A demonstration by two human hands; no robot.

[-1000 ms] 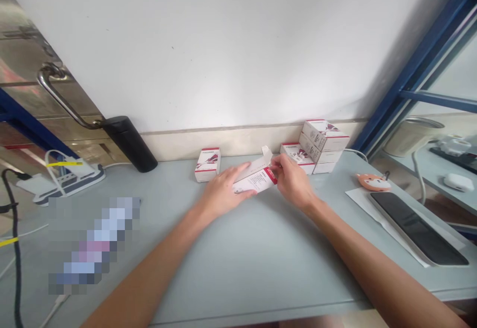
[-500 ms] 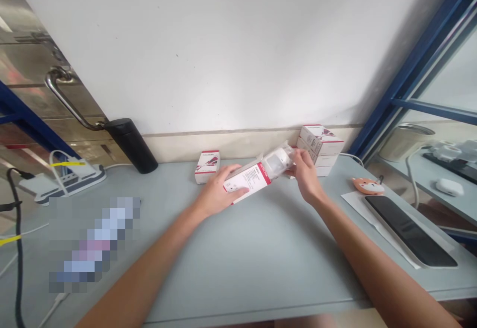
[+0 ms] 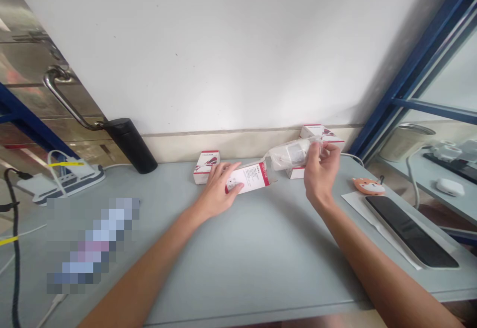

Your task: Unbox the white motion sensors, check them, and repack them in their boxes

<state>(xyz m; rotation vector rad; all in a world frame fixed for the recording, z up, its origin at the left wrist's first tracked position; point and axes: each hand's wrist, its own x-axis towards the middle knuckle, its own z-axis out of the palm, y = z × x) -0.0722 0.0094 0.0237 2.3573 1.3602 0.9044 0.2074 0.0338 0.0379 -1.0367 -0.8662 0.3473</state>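
Note:
My left hand (image 3: 217,190) grips an opened white and red carton (image 3: 250,177) that lies near the middle of the grey table (image 3: 238,248). My right hand (image 3: 320,170) is lifted a little above the table and pinches a clear plastic bag (image 3: 288,153) with a white item inside, held just right of the carton's open end. A shut carton of the same kind (image 3: 206,165) sits by the wall behind my left hand. A stack of the same cartons (image 3: 319,134) stands behind my right hand, partly hidden by it.
A black cylinder (image 3: 129,144) leans at the back left by a metal handle (image 3: 63,97). A white power strip (image 3: 65,179) and cables lie at the left. A phone (image 3: 410,231) on paper and an orange animal-shaped item (image 3: 367,185) lie at the right. A blue frame (image 3: 406,77) borders the right side.
My right hand has drawn the plastic bag fully out of the carton and moved it right and up. My left hand has laid the carton down flatter on the table.

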